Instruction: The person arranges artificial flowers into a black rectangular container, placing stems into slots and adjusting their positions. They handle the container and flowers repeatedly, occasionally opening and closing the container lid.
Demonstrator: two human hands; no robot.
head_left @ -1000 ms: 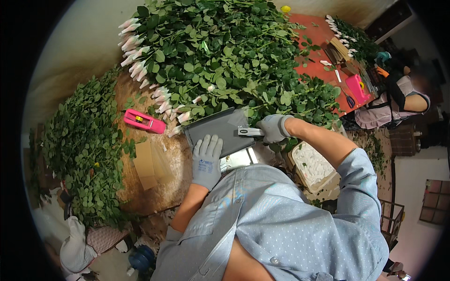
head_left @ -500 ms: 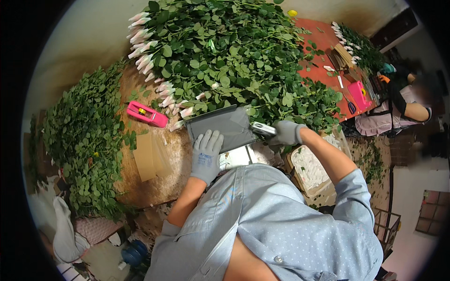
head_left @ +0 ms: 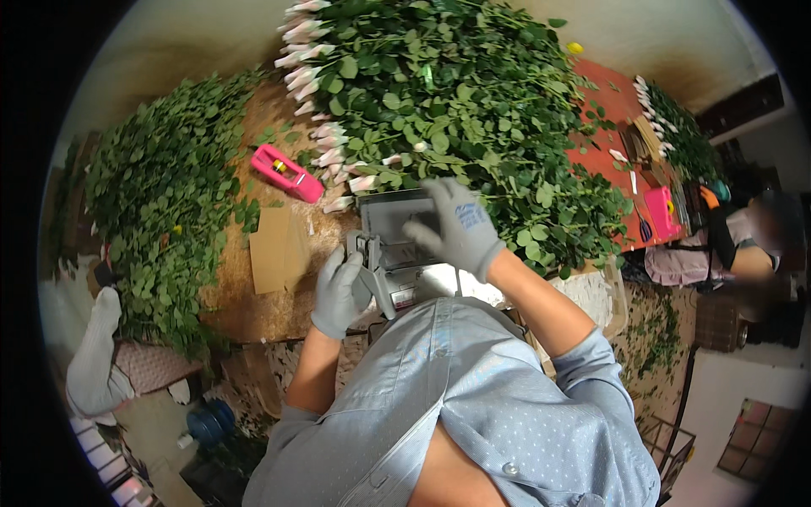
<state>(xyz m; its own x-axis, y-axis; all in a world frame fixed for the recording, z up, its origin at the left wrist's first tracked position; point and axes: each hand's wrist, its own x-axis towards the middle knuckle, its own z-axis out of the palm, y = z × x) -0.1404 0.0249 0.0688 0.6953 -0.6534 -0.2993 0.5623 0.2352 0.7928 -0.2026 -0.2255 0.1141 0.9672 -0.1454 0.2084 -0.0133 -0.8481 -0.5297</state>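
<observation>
My gloved left hand is closed on a grey stapler, held upright at the near left of a dark grey plastic sleeve. My gloved right hand is over the sleeve, thumb and fingers spread, with nothing visibly gripped. Rose stems with pale wrapped heads lie just beyond the sleeve. A silver-white surface shows beneath it.
A pink tape dispenser and cardboard sheets sit on the wooden table. More foliage lies left. A red table holds tools at right, where a co-worker works. A white-filled container stands near my right arm.
The stapler has passed from my right hand into my left, which moved down-left off the sleeve's face. My right hand has moved left over the sleeve and spread open. The view has shifted.
</observation>
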